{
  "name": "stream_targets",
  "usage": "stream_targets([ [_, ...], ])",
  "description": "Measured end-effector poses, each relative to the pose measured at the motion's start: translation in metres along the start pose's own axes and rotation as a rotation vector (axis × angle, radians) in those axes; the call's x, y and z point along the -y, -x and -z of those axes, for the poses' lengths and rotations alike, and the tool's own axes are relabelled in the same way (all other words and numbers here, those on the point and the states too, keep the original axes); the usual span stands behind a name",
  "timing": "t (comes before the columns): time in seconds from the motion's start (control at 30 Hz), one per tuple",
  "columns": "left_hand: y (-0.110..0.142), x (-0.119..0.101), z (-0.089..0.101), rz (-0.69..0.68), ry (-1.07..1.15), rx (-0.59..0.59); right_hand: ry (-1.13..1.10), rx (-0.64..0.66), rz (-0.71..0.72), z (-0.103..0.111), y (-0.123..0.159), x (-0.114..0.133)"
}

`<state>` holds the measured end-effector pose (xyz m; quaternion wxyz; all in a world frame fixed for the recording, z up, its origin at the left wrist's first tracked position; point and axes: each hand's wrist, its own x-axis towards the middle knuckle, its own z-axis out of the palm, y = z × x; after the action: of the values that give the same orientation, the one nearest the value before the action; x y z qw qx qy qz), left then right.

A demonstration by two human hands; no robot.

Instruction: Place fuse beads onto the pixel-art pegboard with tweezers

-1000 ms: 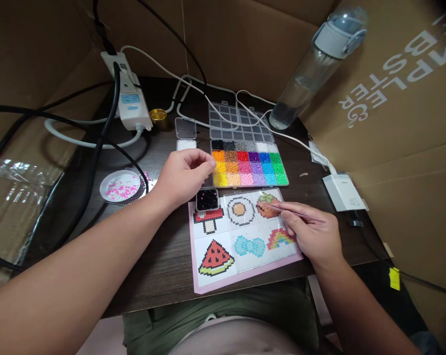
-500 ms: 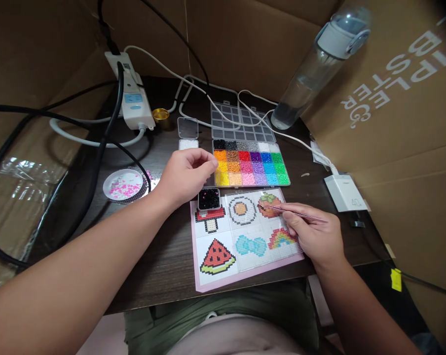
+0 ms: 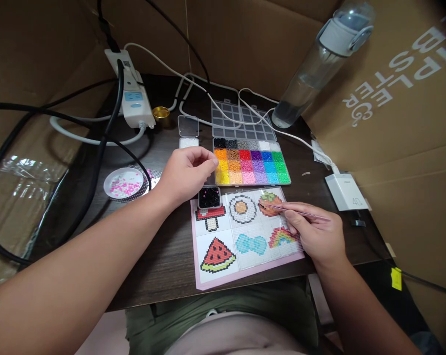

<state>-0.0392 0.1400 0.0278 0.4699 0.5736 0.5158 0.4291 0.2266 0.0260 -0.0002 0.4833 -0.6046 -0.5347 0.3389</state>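
My right hand is closed on thin metal tweezers, whose tip rests at the strawberry pattern on the clear pegboard. The pegboard lies over a pink-edged pattern sheet with mushroom, egg, watermelon, bow and rainbow designs. My left hand hovers with fingers curled just above a small square box of black beads at the sheet's top left corner; whether it pinches anything is hidden. Behind lies the open bead organiser with many coloured compartments.
A white dish of pink beads sits at left. A power strip and several cables cross the back of the dark table. A water bottle leans at the back right, a white charger lies right. Cardboard walls surround the table.
Both hands stay almost where they were; the view has only shifted slightly. The tweezers' tip remains at the strawberry.
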Motion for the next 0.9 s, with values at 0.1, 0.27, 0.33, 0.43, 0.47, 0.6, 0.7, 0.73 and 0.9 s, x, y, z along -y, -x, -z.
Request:
stream_targets([
  [0.1, 0.0, 0.0005, -0.0002, -0.002, -0.007, 0.0, -0.004, -0.001, -0.013, 0.0, 0.0, 0.0012],
  [0.27, -0.0003, 0.0006, -0.0009, -0.002, -0.006, -0.004, -0.016, -0.004, -0.036, -0.0009, -0.0015, 0.0018],
  [0.33, -0.0006, 0.0008, -0.0012, -0.002, 0.001, -0.003, -0.027, -0.001, -0.037, -0.0011, -0.002, 0.0015],
  [0.43, -0.0008, 0.0009, -0.0015, -0.006, 0.001, 0.0, -0.041, 0.004, -0.012, -0.0006, -0.0023, 0.0],
  [0.47, -0.0007, 0.0008, -0.0015, -0.007, -0.001, 0.0, -0.044, 0.003, 0.001, -0.0002, -0.0023, -0.0008],
  [0.6, -0.0005, 0.0, -0.0013, -0.005, -0.01, -0.005, -0.054, -0.009, 0.025, 0.0016, -0.0019, -0.0037],
  [0.7, -0.0004, 0.0, -0.0013, -0.003, -0.013, -0.007, -0.058, -0.007, 0.015, 0.0022, -0.0017, -0.0037],
  [0.73, -0.0005, 0.0002, -0.0013, -0.003, -0.013, -0.006, -0.057, -0.007, 0.012, 0.0021, -0.0017, -0.0033],
  [0.9, -0.0011, 0.0017, 0.0001, 0.006, -0.008, -0.008, -0.032, -0.009, -0.012, 0.0003, -0.0023, -0.0007],
])
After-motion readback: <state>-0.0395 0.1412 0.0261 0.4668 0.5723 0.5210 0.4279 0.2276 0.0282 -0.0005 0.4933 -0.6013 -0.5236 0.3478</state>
